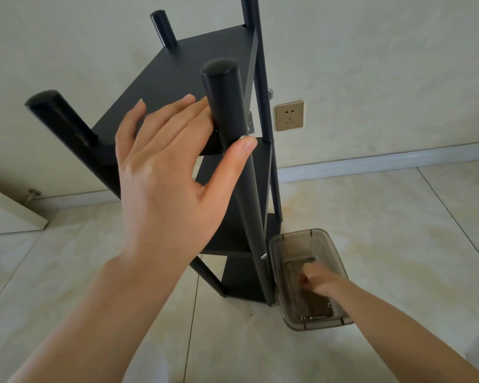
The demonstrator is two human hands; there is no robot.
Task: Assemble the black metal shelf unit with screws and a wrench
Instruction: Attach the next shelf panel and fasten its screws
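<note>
Shelf unit [194,78] stands upright at frame centre, mostly built by our reckoning: several black shelves are stacked between four posts, and one screw head [263,255] shows low on the near post [233,128]. Its long axis runs vertically, post tops pointing up toward us and feet on the tiled floor [398,230]. What's left looks like more screws, since we see no wrench. Our left hand [161,172] is spread nearly flat, thumb and fingers bracing the near post without wrapping it. Our right hand [313,277] reaches into the clear plastic bin [335,244] at lower right, fingers curled; we cannot tell what they hold.
</note>
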